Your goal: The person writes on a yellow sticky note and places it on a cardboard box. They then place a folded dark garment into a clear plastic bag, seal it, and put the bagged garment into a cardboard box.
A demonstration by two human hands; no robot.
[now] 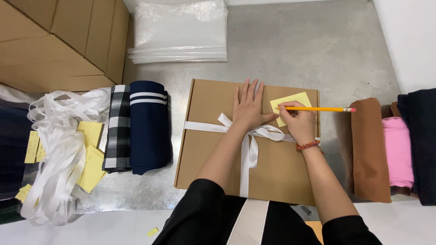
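Writing on the yellow note [290, 103] atop the ribboned box [213, 149]: right hand [297, 120] has fingers clamped on the pencil [324, 109]; left hand [249, 105] lies flat beside it, fingers slightly apart. Advisable: light pencil pressure and a firm bracing palm, lest the note shift.

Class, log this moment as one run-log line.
left hand: flat on box | right hand: pencil on yellow note | ribbon: tied
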